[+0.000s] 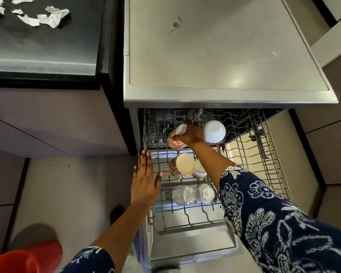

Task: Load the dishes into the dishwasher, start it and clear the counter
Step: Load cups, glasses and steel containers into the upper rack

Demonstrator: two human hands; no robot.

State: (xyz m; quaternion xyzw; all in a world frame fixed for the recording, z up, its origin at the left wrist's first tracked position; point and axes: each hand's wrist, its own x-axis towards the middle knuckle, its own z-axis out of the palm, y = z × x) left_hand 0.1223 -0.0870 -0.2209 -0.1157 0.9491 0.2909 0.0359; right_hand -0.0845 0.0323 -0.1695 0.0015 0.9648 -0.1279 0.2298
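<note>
Nearest, by the floor, sits a red plastic tub (18, 259). The grey wire dishwasher rack (187, 227) is pulled out over the open door. The left hand (145, 180) lies flat with straight fingers at the rack's left edge, holding nothing. Along the left side of the rack stand an upturned clear drinking glass (183, 195) and, just beside it, a small white cup (206, 193), then an inverted white mug with a red flower print (180, 164). Farther in, the right hand (192, 133) grips a second red-flowered white mug (175, 138), tilted, base up, near the rack's back-left corner. Just to its right is an upturned white bowl (214, 131). Beyond, torn foil scraps (45, 18) lie on the black counter (47, 56).
</note>
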